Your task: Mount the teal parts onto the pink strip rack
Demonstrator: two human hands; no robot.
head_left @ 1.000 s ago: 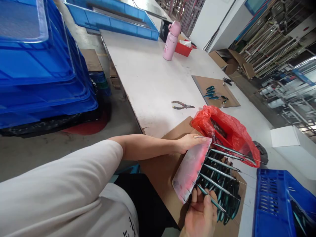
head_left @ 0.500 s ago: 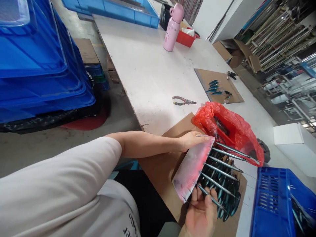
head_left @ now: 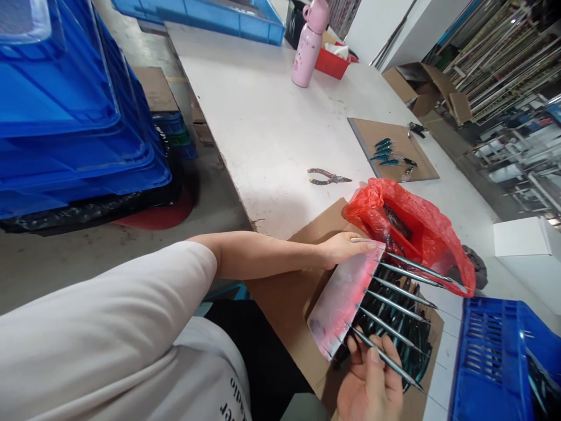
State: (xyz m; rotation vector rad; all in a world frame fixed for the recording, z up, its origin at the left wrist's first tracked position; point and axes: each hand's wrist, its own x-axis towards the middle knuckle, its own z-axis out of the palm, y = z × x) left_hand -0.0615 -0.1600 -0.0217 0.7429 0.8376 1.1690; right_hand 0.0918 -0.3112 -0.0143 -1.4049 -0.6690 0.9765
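Note:
My left hand point(head_left: 344, 248) is closed on the upper end of a white board point(head_left: 339, 298) with a pink-stained edge. Several slender, pointed teal-and-silver fishing lure bodies point(head_left: 401, 310) stick out in a row from that edge on thin wires. My right hand point(head_left: 370, 377), palm up, pinches the lowest lure body point(head_left: 397, 363) between thumb and fingers, close to the board's lower corner. Beneath the row lies a pile of dark teal lure bodies point(head_left: 418, 345) on a cardboard sheet point(head_left: 280, 298).
An open red plastic bag point(head_left: 421, 216) stands beyond the board. Pliers point(head_left: 329, 177) and a brown panel point(head_left: 366, 131) with small teal lures lie farther back. A pink bottle point(head_left: 308, 49) stands behind them. Blue baskets point(head_left: 482, 351) are at right, stacked blue crates point(head_left: 74, 117) at left.
My right hand has shifted slightly right and down, and the pinched lure body now reaches farther out from the board. My left hand keeps its hold on the board.

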